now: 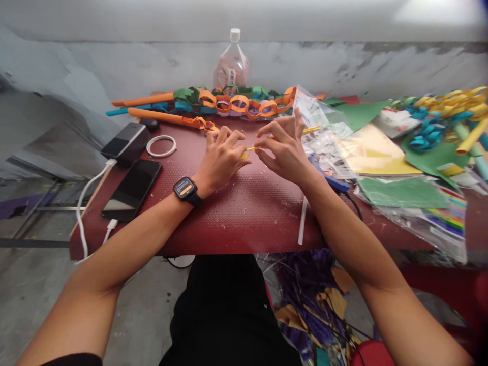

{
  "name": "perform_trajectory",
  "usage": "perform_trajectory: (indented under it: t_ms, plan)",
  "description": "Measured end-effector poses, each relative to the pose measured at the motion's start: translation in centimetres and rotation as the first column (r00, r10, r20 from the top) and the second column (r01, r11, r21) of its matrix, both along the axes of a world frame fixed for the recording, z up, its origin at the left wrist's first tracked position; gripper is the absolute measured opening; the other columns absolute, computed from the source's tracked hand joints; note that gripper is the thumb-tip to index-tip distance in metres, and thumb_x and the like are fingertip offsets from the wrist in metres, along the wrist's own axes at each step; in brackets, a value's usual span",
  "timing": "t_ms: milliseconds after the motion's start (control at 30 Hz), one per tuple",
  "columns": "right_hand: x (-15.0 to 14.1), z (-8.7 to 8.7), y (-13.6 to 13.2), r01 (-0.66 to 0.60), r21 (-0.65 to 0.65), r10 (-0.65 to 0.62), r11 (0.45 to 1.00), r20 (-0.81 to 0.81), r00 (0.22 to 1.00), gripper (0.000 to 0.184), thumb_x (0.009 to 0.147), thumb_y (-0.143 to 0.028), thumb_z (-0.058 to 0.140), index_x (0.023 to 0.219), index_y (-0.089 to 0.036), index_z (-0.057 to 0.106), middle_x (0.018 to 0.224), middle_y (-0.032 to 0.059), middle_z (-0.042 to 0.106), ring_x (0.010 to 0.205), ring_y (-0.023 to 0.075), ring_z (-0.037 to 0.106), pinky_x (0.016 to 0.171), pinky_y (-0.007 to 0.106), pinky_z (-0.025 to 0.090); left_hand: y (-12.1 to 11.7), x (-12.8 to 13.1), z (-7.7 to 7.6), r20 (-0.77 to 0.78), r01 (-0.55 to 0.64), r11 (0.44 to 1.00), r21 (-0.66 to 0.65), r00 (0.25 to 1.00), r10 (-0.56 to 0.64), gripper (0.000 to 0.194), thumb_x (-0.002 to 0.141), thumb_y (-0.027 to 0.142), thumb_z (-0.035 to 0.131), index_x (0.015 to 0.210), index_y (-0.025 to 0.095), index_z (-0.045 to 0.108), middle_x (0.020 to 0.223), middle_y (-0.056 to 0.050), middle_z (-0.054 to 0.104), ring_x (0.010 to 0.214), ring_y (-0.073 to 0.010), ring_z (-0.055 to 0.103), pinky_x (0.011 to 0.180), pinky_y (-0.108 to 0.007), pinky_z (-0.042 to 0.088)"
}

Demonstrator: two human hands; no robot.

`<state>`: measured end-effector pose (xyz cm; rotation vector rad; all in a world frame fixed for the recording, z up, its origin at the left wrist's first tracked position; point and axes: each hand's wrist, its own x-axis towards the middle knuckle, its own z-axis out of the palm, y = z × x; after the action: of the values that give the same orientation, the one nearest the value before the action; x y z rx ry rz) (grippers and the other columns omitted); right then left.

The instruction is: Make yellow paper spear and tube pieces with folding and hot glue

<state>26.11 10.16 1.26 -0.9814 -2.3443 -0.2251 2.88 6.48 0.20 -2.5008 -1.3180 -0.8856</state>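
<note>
Two hands [224, 152] [284, 145] hold paper [247, 152]; bottle [232, 58] reads 蜜桃

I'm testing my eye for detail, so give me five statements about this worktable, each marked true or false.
1. The watch is on the left wrist. True.
2. The cap on the bottle is red. False: it is white.
3. The left hand and right hand both touch a yellow strip. True.
4. The black phone lies on the floor. False: it lies on the table.
5. An orange paper chain lies in front of the bottle. True.
</note>
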Motion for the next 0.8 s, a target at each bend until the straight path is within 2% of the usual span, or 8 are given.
perform_trajectory:
  t_ms: [167,333,500,800]
  plan:
    - [-0.03,0.24,-0.13,0.007,-0.023,-0.006,1.0,0.032,0.999,0.025,0.109,-0.03,0.059,0.117,-0.036,0.082,0.142,0.006,0.076,0.149,0.0428,0.057,0.137,0.088,0.014,-0.11,0.04,0.04,-0.017,-0.017,1.0,-0.012,1.0,0.017,0.023,0.105,0.04,0.08,0.116,0.02,0.084,0.151,-0.018,0.072,0.142,-0.0448,0.062,0.117,-0.07,0.045]
    - [0.04,0.2,-0.18,-0.003,-0.02,0.004,1.0,0.012,1.0,0.023,0.108,-0.032,0.061,0.118,-0.035,0.082,0.143,0.0068,0.075,0.151,0.0452,0.055,0.136,0.091,0.008,-0.16,0.09,-0.04,-0.018,-0.024,0.999,0.022,1.0,0.024,0.023,0.106,0.041,0.078,0.114,0.021,0.084,0.149,-0.017,0.073,0.137,-0.0435,0.064,0.115,-0.068,0.047]
    - [0.0,0.08,-0.28,-0.012,-0.014,0.012,1.0,0.003,1.0,0.021,0.107,-0.036,0.065,0.119,-0.034,0.081,0.145,0.0068,0.074,0.155,0.046,0.051,0.135,0.093,0.007,-0.16,0.18,-0.13,-0.02,-0.016,0.999,0.034,1.0,0.017,0.025,0.106,0.045,0.078,0.114,0.022,0.083,0.149,-0.016,0.073,0.137,-0.043,0.064,0.115,-0.069,0.048]
    - [-0.46,0.13,-0.45,-0.009,0.017,0.009,1.0,0.006,1.0,0.021,0.112,-0.035,0.059,0.108,-0.029,0.079,0.138,0.0086,0.077,0.151,0.0437,0.056,0.135,0.092,0.008,-0.23,0.37,-0.01,0.004,-0.029,0.999,-0.012,1.0,0.029,0.027,0.107,0.044,0.075,0.113,0.019,0.083,0.15,-0.016,0.073,0.14,-0.0435,0.063,0.118,-0.068,0.046]
